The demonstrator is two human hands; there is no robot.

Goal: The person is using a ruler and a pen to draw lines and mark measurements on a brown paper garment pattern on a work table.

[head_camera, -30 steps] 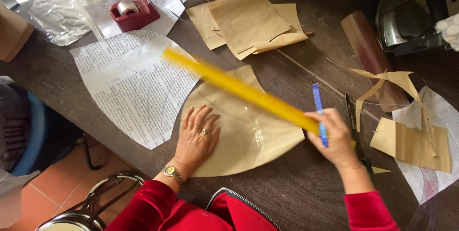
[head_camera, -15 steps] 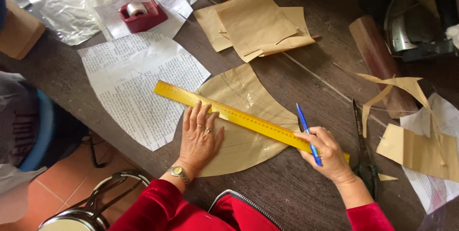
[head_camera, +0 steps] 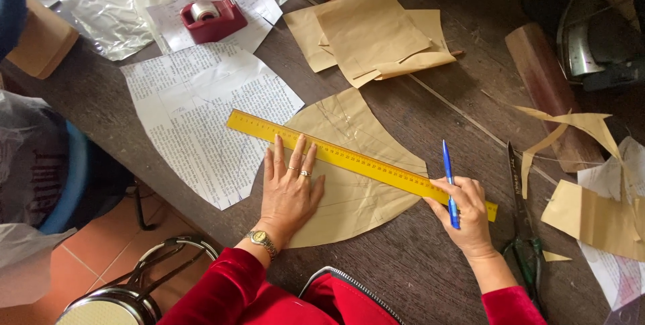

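A curved piece of brown pattern paper lies on the dark wooden table. A long yellow ruler rests flat and diagonally across it. My left hand lies flat with spread fingers on the paper, fingertips touching the ruler's near edge; it wears rings and a wristwatch. My right hand presses on the ruler's right end and holds a blue pen upright between its fingers.
Printed paper sheets lie to the left, a red tape dispenser at the back. Folded brown paper sits behind. Scissors and paper scraps lie at the right. A stool stands below the table edge.
The ruler came down from a raised tilt and now lies flat across the brown paper. My left hand slid up to its edge; my right hand lowered with the pen.
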